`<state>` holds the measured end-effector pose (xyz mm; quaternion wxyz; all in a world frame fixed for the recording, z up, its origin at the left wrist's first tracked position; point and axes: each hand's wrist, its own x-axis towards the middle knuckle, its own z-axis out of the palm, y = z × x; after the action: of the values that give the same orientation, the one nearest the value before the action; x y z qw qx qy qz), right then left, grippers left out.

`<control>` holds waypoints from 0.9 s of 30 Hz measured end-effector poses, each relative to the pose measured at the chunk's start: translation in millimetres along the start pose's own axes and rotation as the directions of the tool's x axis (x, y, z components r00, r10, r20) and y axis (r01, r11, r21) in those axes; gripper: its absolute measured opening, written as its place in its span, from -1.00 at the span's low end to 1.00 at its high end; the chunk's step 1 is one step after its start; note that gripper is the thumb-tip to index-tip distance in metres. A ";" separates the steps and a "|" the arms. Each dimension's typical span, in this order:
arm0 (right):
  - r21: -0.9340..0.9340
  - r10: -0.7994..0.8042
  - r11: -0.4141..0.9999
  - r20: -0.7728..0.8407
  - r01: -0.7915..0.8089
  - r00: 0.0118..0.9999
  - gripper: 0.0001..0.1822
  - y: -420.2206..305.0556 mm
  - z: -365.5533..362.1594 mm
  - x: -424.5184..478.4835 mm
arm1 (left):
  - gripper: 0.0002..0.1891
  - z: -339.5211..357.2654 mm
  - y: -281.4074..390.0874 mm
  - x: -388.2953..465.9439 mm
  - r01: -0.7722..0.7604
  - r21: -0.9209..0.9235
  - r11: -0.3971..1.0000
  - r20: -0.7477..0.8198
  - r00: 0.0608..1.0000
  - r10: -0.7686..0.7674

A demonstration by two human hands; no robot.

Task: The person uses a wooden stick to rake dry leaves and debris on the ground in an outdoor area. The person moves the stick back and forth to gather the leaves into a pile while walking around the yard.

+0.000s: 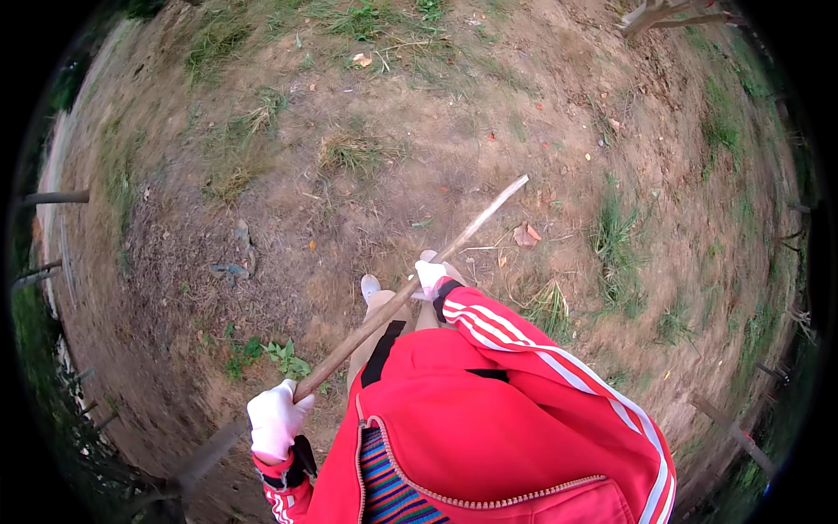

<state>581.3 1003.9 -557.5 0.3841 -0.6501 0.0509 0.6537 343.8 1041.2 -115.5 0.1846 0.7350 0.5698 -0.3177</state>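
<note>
A long wooden pole (366,327) runs slantwise in front of my body, its far tip pale and bare. My left hand (275,419), in a white knit glove, grips the near end at the lower left. Farther along the shaft, my right hand (430,278) wraps around it in a matching glove. Past the right hand, the pole's free end reaches out over the soil, and the picture does not settle whether it touches the ground. Below the pole show my legs and a light shoe (370,287).
Bare brown soil (445,150) carries dry grass tufts (357,150), a green clump (615,236) and a leafy weed (288,359). A dry leaf (526,234) lies near the pole's tip. Tree trunks stand at the lower left (209,452), lower right (733,429) and upper right (645,18).
</note>
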 end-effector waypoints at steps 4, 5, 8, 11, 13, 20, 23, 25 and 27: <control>0.491 0.210 0.852 -0.006 -0.180 0.978 -0.77 -16.7 -1.1 -7.0 | -0.70 5.0 2.4 -6.9 0.077 -0.011 0.997 -0.017 0.997 -0.077; 0.467 0.185 0.869 0.001 -0.164 0.983 -0.78 -13.7 -1.2 -0.4 | -0.70 6.1 3.6 -7.9 0.104 -0.021 0.994 -0.012 0.994 -0.105; 0.439 0.118 0.892 0.007 -0.109 0.993 -0.82 -0.8 -7.4 23.9 | -0.69 14.9 2.2 -9.9 0.141 -0.108 0.984 0.018 0.990 -0.140; 0.446 0.105 0.891 -0.016 -0.087 0.994 -0.81 -27.5 -6.4 11.3 | -0.68 45.5 0.6 -16.1 0.199 -0.178 0.964 0.017 0.980 -0.200; 0.442 0.077 0.896 -0.035 -0.054 0.996 -0.81 -45.9 -8.7 5.2 | -0.68 61.8 6.6 -18.8 0.208 -0.275 0.939 0.029 0.978 -0.208; 0.164 -0.042 0.985 -0.039 0.048 0.998 -0.76 -120.9 -2.4 -19.2 | -0.65 90.9 47.8 -6.1 0.173 -0.421 0.891 0.103 0.984 -0.143; -0.069 -0.040 0.996 0.098 0.047 0.994 -0.76 -115.2 6.0 -8.2 | -0.65 76.2 54.2 -11.2 0.204 -0.389 0.898 0.135 0.977 -0.163; -0.524 -0.173 0.761 0.403 0.382 0.899 -0.74 -99.0 15.3 -14.3 | -0.64 58.3 48.4 -24.3 0.245 -0.350 0.904 0.152 0.967 -0.203; -0.578 -0.104 -0.196 0.815 0.792 0.569 -0.71 -88.0 23.7 -38.0 | -0.66 40.8 41.9 -47.9 0.309 -0.252 0.917 0.157 0.948 -0.276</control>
<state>606.7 1062.4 -482.1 0.0529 -0.4861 -0.7583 0.4313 366.2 969.0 -116.7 0.2681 0.5888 0.6997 -0.3033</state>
